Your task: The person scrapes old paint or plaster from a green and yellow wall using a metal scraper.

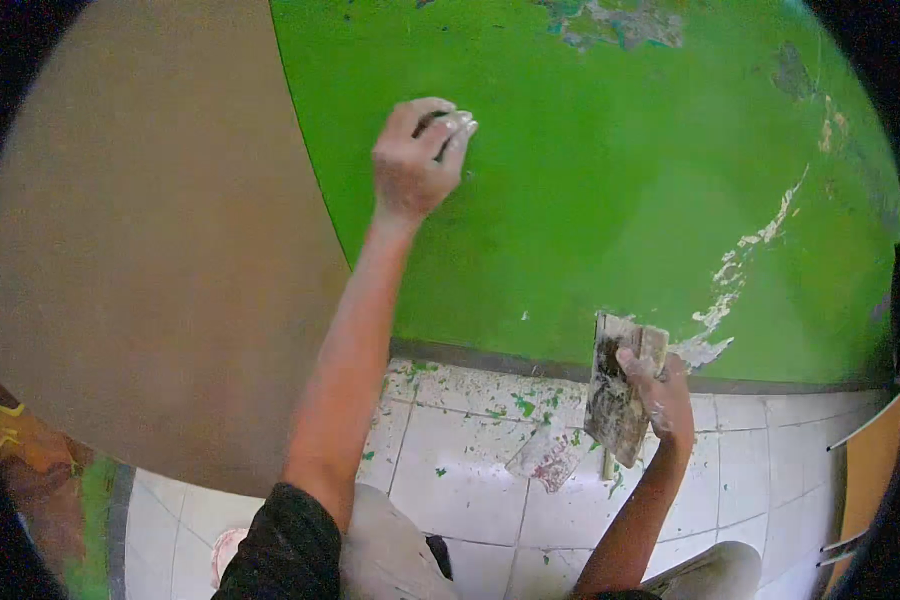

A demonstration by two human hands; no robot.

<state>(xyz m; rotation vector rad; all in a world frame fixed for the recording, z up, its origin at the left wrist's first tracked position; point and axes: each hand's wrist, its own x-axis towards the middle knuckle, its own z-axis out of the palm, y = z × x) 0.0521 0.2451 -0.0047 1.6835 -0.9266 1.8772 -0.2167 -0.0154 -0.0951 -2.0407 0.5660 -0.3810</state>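
Observation:
My left hand (418,165) is raised at the green wall (570,200), its whitened fingers curled together. Dark gaps show between the fingers, and I cannot make out what they hold, if anything. Lower right, my right hand (667,393) is closed around a plastering trowel (615,395), whose flat rectangular blade is smeared with grey and white putty. The trowel is near the foot of the wall. Just right of that hand is a whitish patch (705,350), with a broken line of chipped paint (730,270) running up from it.
White floor tiles (460,500) are strewn with green paint flakes (523,405). A flat, putty-stained piece (548,458) lies on them. A brown curved panel (160,250) fills the left. A pinkish-white container (228,555) is by my left sleeve, and an orange-brown board (873,470) stands far right.

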